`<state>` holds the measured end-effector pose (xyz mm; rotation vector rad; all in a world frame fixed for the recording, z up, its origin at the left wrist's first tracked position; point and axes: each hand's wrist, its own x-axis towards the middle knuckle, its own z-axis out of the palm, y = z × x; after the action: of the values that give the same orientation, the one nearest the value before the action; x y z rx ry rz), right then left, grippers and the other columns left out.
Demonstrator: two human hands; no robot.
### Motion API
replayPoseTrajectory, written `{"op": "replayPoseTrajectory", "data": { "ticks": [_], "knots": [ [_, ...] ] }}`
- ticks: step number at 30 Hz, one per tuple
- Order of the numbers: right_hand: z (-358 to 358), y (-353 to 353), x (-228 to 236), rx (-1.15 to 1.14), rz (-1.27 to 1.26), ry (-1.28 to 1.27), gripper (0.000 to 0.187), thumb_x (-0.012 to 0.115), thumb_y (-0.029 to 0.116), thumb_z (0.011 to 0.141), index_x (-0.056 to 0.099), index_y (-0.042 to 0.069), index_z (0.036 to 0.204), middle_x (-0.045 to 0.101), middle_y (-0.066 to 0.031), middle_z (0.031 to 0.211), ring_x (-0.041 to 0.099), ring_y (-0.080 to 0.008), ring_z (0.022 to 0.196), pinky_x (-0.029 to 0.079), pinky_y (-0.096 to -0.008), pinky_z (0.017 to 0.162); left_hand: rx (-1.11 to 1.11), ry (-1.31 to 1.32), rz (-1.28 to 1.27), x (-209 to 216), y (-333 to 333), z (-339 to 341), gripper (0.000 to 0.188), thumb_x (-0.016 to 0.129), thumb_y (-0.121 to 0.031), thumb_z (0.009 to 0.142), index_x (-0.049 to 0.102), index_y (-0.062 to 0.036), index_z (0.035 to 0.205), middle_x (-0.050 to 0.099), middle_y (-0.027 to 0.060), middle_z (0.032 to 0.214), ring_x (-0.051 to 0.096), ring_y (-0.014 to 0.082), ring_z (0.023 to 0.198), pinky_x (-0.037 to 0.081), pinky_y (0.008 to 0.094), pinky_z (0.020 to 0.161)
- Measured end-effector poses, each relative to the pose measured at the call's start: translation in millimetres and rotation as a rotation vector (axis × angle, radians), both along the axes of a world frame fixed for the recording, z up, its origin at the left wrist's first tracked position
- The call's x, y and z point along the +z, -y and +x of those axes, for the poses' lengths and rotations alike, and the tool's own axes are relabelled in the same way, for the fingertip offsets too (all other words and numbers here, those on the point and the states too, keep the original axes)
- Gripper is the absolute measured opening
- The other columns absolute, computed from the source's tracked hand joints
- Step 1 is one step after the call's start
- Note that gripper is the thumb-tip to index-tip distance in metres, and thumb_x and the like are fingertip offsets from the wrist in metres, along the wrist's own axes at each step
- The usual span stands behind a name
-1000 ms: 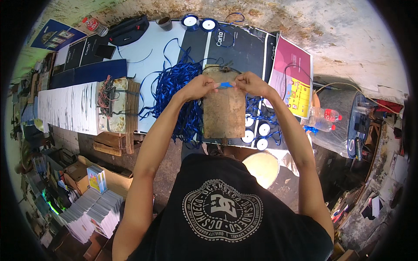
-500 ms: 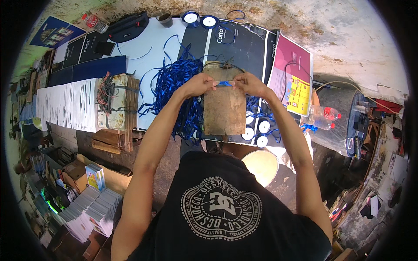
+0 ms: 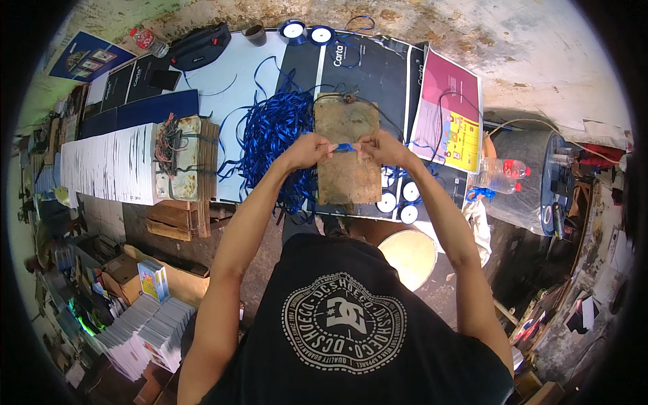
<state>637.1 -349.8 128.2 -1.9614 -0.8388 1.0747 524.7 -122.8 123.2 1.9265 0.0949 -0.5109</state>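
Observation:
Between my fingertips, a short length of blue ribbon [image 3: 345,147] is stretched above a worn wooden board [image 3: 348,179]. My left hand [image 3: 309,150] pinches its left end, and my right hand [image 3: 383,147] pinches the other. Whether the ribbon is knotted or only folded is too small to tell. The board lies upright in front of me, with a dark wire or cord [image 3: 347,98] at its far end. Left of the board spreads a big tangled heap of blue ribbon [image 3: 273,128], partly behind my left hand and forearm. White ribbon spools [image 3: 409,213] lie beside my right forearm.
A long stack of white paper [image 3: 111,165] presses against worn boards at the left. Ribbon rolls [image 3: 321,35] and a cup [image 3: 254,35] stand along the far edge. Right of the table are plastic bottles [image 3: 499,175]; a round stool top [image 3: 407,258] sits below the near edge.
Both hands, still pinching the ribbon, have come slightly nearer to me over the board. More of the board's far part now shows above them. The view has shifted a little.

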Motion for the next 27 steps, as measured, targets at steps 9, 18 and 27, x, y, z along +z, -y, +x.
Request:
{"op": "replayPoseTrajectory", "data": {
  "ticks": [9,18,27],
  "knots": [
    [-34,52,36,-0.037,-0.014,0.009,0.030,0.057,0.026,0.091,0.066,-0.001,0.081,0.049,-0.0044,0.055,0.044,-0.0090,0.054,0.035,-0.0293,0.051,0.127,0.061,0.014,-3,-18,-75,0.035,0.052,-0.032,0.094,0.065,-0.0023,0.079,0.039,0.0008,0.052,0.035,0.0104,0.051,0.030,0.0299,0.048],
    [-105,141,65,-0.717,0.175,-0.159,0.031,0.057,0.025,0.093,0.060,0.003,0.072,0.039,0.0058,0.054,0.032,-0.0026,0.049,0.023,-0.0225,0.044,0.638,0.398,0.054,23,-28,-121,0.036,0.050,-0.031,0.097,0.062,0.0009,0.085,0.048,-0.0004,0.061,0.042,0.0082,0.060,0.035,0.0263,0.054],
    [-139,164,71,-0.876,0.359,-0.198,0.025,0.056,0.021,0.094,0.060,0.004,0.076,0.038,0.0079,0.054,0.029,-0.0020,0.048,0.020,-0.0218,0.043,0.710,0.511,0.397,2,-72,-25,0.032,0.053,-0.029,0.093,0.062,0.0001,0.085,0.063,0.0143,0.066,0.062,0.0292,0.062,0.045,0.0387,0.057]
  ]
}}
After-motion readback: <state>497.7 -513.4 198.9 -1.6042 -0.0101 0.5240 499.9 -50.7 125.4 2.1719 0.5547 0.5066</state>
